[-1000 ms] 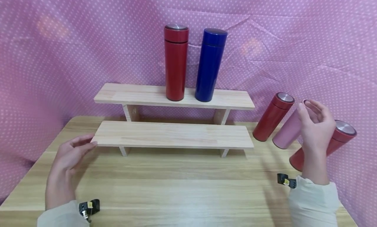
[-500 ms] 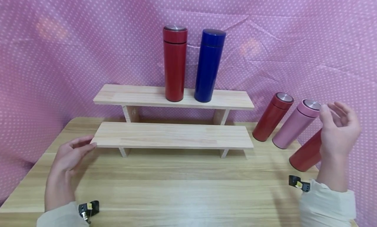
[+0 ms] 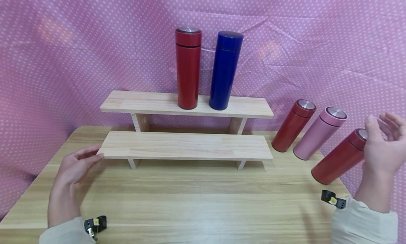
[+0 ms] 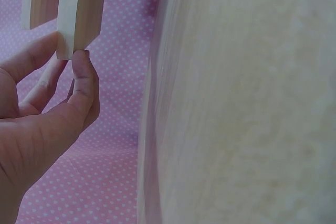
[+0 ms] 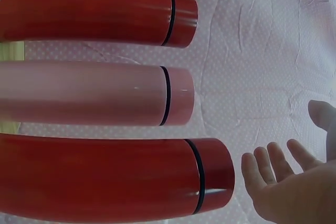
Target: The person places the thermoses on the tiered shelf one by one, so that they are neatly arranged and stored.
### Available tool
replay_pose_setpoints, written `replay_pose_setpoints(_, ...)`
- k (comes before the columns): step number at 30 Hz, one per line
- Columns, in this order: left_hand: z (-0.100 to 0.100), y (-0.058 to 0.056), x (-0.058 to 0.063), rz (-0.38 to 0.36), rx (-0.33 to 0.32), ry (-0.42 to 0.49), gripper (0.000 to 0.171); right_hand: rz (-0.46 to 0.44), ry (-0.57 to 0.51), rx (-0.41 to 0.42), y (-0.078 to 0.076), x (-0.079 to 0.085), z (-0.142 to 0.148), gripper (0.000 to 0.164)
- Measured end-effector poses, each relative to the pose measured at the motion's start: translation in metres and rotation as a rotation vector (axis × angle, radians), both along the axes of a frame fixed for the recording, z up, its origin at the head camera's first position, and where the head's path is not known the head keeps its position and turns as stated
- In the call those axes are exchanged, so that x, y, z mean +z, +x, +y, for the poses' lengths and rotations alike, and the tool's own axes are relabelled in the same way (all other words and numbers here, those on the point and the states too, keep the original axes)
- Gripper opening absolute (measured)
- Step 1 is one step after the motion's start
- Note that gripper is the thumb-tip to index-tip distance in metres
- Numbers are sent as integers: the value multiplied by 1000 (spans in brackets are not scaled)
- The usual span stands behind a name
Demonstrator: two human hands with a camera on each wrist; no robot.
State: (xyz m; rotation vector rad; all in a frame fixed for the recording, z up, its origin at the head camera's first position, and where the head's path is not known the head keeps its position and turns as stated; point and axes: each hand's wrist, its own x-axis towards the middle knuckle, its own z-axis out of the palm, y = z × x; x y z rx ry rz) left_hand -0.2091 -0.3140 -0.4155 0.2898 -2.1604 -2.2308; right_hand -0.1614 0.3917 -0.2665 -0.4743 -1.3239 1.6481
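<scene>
With thumb and fingertips, my left hand [image 3: 73,166] pinches the left end of the lower board of a two-tier wooden shelf [image 3: 187,145]. The left wrist view shows the same grip on the board's corner [image 4: 67,40]. My right hand [image 3: 384,147] holds nothing, its fingers loosely bent, by the lid of the front red thermos [image 3: 340,157]. A small gap parts its fingertips from that lid in the right wrist view. Behind that thermos stand a pink thermos [image 3: 318,135] and another red thermos [image 3: 293,126].
On the upper board [image 3: 142,102] stand a red thermos [image 3: 188,71] and a blue thermos [image 3: 226,71], side by side. The shelf rests on a wooden table [image 3: 190,205]. A pink dotted cloth [image 3: 95,43] hangs behind and at both sides.
My right hand has moved right, from in front of the pink thermos to beside the front red thermos's lid, uncovering the pink one. The left hand has stayed at the board's end.
</scene>
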Motion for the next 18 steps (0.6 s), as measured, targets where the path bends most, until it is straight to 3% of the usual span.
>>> replay_pose_setpoints(6, -1, 0, 0, 6, -4, 3, 32, -80, 36, -68, 4, 1, 2, 37)
replay_pose_setpoints(13, -2, -1, 0, -22, -2, -17, 37, -197, -39, -112, 8, -1, 7, 43)
replay_pose_setpoints(18, -3, -2, 2, -35, -23, -19, 37, -166, -70, -136, 6, -6, 12, 43)
